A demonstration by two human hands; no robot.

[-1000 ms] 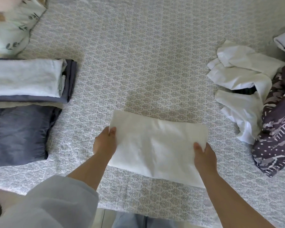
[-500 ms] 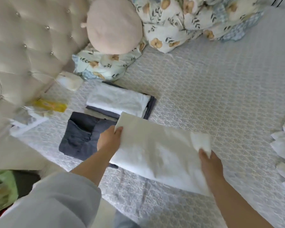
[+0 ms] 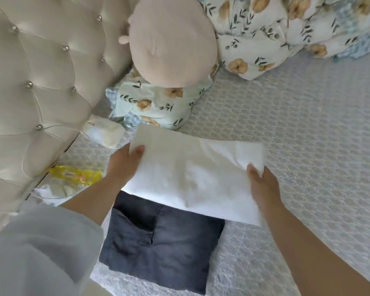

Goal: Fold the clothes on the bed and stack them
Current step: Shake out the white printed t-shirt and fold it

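A folded white garment (image 3: 192, 174) is held flat between both hands. My left hand (image 3: 124, 165) grips its left end with the thumb on top. My right hand (image 3: 263, 186) pinches its right end. The garment hovers over the spot where the earlier folded stack lay; that stack is hidden beneath it. Nearer to me lies a folded dark grey garment (image 3: 162, 248) on the patterned bedspread (image 3: 308, 129), its far edge covered by the white one.
A tufted beige headboard (image 3: 36, 82) rises at the left. A round beige cushion (image 3: 171, 41) and floral pillows (image 3: 276, 28) sit at the back. A yellow packet (image 3: 77, 175) and a small white bundle (image 3: 104, 133) lie by the headboard.
Both hands lifted the folded white garment from the bed's middle and carried it left, over the folded stack by the pillows. The view swung left, and the unfolded clothes at the right left the frame.
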